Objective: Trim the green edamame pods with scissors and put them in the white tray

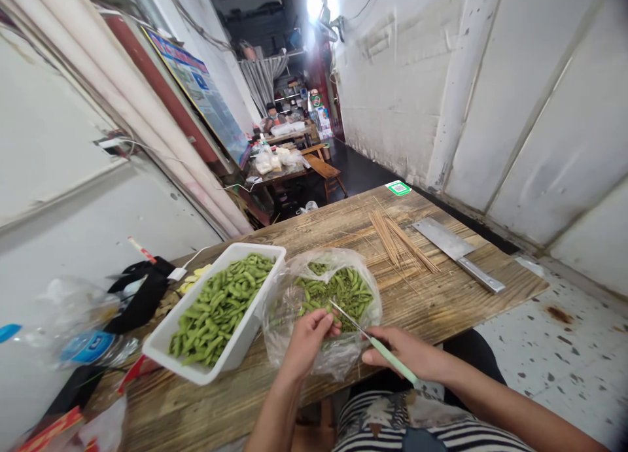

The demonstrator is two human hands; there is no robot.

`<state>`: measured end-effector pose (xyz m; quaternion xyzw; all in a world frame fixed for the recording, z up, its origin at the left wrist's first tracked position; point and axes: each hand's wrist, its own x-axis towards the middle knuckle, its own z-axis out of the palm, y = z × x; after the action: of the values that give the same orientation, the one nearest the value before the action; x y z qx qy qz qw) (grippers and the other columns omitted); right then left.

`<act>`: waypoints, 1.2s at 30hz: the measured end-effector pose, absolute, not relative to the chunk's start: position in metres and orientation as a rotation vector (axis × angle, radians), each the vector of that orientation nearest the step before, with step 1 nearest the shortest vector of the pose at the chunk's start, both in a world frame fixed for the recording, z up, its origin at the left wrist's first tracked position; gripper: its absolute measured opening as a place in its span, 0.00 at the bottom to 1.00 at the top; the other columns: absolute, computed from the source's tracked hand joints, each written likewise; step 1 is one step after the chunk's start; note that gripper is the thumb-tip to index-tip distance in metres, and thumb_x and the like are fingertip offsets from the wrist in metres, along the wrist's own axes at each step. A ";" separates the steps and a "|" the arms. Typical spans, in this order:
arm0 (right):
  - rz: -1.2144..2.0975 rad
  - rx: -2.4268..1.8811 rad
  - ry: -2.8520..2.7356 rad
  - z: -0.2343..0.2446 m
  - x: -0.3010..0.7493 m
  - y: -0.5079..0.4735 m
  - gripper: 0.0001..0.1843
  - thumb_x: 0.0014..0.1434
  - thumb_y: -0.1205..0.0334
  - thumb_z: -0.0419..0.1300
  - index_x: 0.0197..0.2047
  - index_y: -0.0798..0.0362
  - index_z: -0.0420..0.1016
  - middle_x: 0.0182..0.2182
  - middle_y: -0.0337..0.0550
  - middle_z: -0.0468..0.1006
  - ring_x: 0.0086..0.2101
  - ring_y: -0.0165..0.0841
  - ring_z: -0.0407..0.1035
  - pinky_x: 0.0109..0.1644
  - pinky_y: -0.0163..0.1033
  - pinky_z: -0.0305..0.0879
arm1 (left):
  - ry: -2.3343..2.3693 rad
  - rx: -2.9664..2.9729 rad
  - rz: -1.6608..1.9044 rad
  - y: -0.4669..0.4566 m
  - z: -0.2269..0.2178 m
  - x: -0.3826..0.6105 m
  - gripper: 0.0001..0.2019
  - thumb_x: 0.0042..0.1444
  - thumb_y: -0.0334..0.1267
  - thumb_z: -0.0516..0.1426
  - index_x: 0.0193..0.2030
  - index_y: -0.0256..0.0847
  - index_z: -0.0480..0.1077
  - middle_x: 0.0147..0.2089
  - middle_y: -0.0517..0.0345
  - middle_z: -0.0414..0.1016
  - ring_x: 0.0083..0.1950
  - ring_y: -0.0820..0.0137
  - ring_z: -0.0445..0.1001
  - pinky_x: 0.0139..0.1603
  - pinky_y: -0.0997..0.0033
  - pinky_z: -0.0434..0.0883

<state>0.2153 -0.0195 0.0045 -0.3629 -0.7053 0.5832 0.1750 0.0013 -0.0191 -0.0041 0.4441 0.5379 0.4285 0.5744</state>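
Items in view: one wooden table (441, 301), one white tray (161, 355), one clear plastic bag (289, 301), one green-handled blade (380, 347), one cleaver (456, 252), one loose bundle of bamboo skewers (400, 243), one green sticker (398, 188) and one plastic bottle (88, 346). Two hands are present, both belonging to the person. The tray holds a heap of green bean pods, too many to count; the bag, just right of the tray and touching it, holds a second, smaller heap. The skewers cannot be counted individually. The left hand (307, 337) is positioned over the near edge of the bag, fingers closed in a pinch on a single pod (334, 317); the pod is mostly covered by the fingertips, with only a short green end showing beyond them. The right hand (407, 350) is closed around the pale green handle of the blade, with the handle's end protruding below the palm. The thin metal part runs up and left from the right hand, and its tip lies just beside the pinched pod, above the bag opening. The cleaver lies flat on the far right of the table, just right of the skewers and well apart from both hands.
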 end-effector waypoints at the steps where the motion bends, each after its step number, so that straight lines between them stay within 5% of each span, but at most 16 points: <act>1: 1.661 -1.017 -1.988 0.004 0.215 -0.019 0.20 0.53 0.47 0.59 0.36 0.58 0.72 0.24 0.36 0.68 0.24 0.27 0.59 0.26 0.29 0.57 | 1.261 1.086 0.991 -0.020 -0.004 0.001 0.13 0.49 0.46 0.59 0.30 0.36 0.74 0.27 0.57 0.73 0.29 0.72 0.68 0.33 0.74 0.65; 18: 1.601 -1.129 -2.013 -0.015 0.215 -0.020 0.17 0.53 0.50 0.59 0.26 0.57 0.71 0.18 0.34 0.61 0.21 0.26 0.54 0.23 0.28 0.48 | 1.432 1.225 0.876 -0.022 0.007 -0.009 0.14 0.50 0.44 0.56 0.31 0.35 0.75 0.24 0.57 0.72 0.25 0.71 0.67 0.29 0.76 0.62; 23: 1.605 -1.138 -2.022 -0.018 0.217 -0.018 0.16 0.53 0.51 0.59 0.23 0.55 0.64 0.18 0.33 0.59 0.20 0.25 0.54 0.22 0.28 0.47 | 2.013 1.550 1.057 -0.005 0.041 -0.066 0.16 0.51 0.47 0.55 0.34 0.37 0.76 0.28 0.56 0.76 0.30 0.66 0.71 0.35 0.70 0.66; 28: 1.576 -1.140 -2.054 -0.017 0.218 -0.019 0.16 0.53 0.52 0.59 0.24 0.55 0.65 0.18 0.33 0.61 0.20 0.25 0.56 0.22 0.28 0.48 | 2.742 1.756 0.994 0.022 0.085 -0.128 0.16 0.53 0.43 0.54 0.40 0.32 0.74 0.35 0.44 0.75 0.40 0.54 0.72 0.42 0.57 0.66; 32: 1.561 -1.206 -2.020 -0.014 0.217 -0.020 0.16 0.54 0.51 0.57 0.26 0.56 0.68 0.16 0.33 0.62 0.18 0.25 0.56 0.21 0.29 0.48 | 2.503 2.188 1.045 0.029 0.071 -0.114 0.13 0.56 0.40 0.52 0.41 0.34 0.73 0.40 0.44 0.74 0.44 0.56 0.70 0.48 0.58 0.65; 36: 1.522 -1.220 -2.022 -0.016 0.218 -0.019 0.15 0.53 0.52 0.58 0.26 0.57 0.69 0.16 0.33 0.62 0.19 0.25 0.57 0.21 0.28 0.49 | 1.848 2.410 0.499 0.030 0.017 -0.067 0.11 0.56 0.32 0.50 0.35 0.40 0.75 0.36 0.52 0.75 0.39 0.67 0.72 0.43 0.69 0.67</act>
<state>0.2175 -0.0193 -0.0164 -0.4283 -0.7098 0.5343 0.1653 -0.0674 0.0296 0.0169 0.7827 0.6002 0.1620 0.0318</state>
